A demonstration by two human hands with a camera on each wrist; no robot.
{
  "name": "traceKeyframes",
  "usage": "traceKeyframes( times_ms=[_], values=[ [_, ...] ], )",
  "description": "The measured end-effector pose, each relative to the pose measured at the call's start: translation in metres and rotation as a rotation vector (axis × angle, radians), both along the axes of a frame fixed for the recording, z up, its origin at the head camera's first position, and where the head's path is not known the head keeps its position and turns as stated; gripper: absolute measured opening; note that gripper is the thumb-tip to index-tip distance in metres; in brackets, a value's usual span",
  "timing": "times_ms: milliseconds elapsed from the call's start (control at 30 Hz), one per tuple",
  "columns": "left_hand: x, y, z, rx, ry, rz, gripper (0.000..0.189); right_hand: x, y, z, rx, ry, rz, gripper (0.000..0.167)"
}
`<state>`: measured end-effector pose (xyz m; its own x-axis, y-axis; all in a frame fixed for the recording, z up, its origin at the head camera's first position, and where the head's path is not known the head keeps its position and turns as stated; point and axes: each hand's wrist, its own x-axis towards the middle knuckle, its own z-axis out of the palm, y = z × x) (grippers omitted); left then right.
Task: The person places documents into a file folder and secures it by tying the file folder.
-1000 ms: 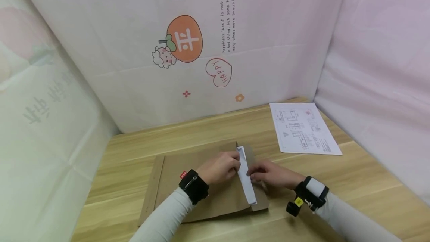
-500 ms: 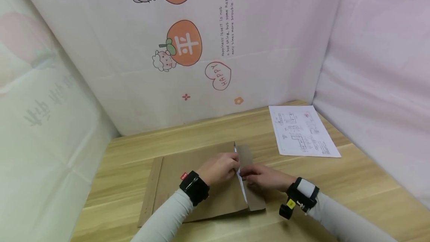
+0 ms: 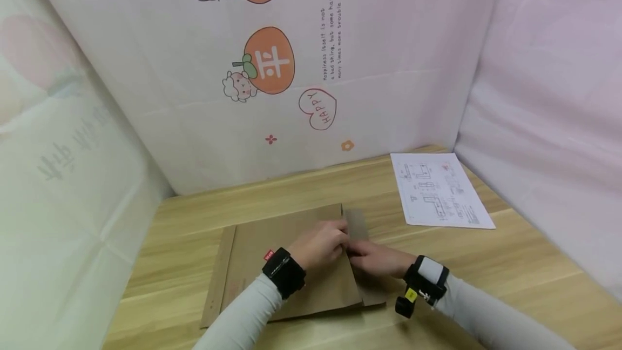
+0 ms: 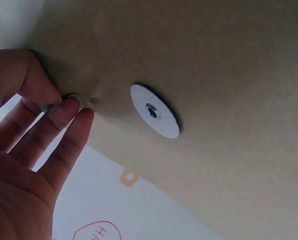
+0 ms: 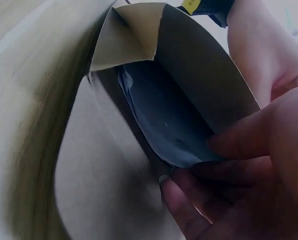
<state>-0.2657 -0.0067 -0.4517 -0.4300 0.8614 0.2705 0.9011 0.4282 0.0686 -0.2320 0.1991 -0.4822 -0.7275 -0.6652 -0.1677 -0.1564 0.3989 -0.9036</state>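
A brown kraft-paper document envelope (image 3: 277,231) lies on the table, its open end to the right and the end flap (image 3: 358,223) spread out there. My left hand (image 3: 320,244) pinches the upper layer's edge between thumb and fingertips and lifts it slightly. Near those fingers, a white round button (image 4: 161,121) is riveted to the envelope in the left wrist view. White papers (image 5: 164,115) lie inside the envelope in the right wrist view. At their edge, in the opening, are the fingertips of my right hand (image 3: 379,259); whether they pinch or only push the papers is hidden.
A printed sheet with line drawings (image 3: 442,193) lies at the back right of the wooden table (image 3: 194,204). White printed cloth walls (image 3: 194,139) enclose the table at the back, left and right. A red tag (image 3: 269,255) shows beside my left wrist strap.
The white papers, which stuck out past the opening, have slid left into the envelope and out of the head view. My right hand has moved left with them; my left hand stays in place.
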Motion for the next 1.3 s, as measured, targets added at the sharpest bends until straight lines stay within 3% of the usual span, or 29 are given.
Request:
traceKeyframes(
  times_ms=[233, 500, 867, 1033, 1167, 1300],
  values=[
    [0.0, 0.0, 0.005, 0.013, 0.003, -0.001, 0.02, -0.003, -0.003, 0.006, 0.015, 0.007, 0.011, 0.039],
    [0.001, -0.002, 0.001, 0.005, -0.015, 0.016, 0.019, -0.005, -0.001, 0.001, 0.002, 0.002, 0.047, 0.029],
    [-0.001, -0.003, 0.002, 0.006, -0.018, 0.025, 0.019, -0.007, -0.007, 0.002, -0.012, -0.008, 0.052, 0.031],
    [-0.002, -0.006, 0.001, 0.023, -0.03, 0.021, 0.019, -0.007, 0.004, 0.0, 0.008, 0.05, 0.0, 0.041],
    [-0.008, -0.014, 0.002, 0.051, -0.039, 0.031, 0.021, -0.007, 0.021, -0.003, 0.025, 0.137, -0.107, 0.046],
    [-0.015, -0.024, 0.009, 0.064, -0.038, 0.067, 0.023, -0.005, 0.035, -0.001, 0.041, 0.146, -0.189, 0.056]
  ],
)
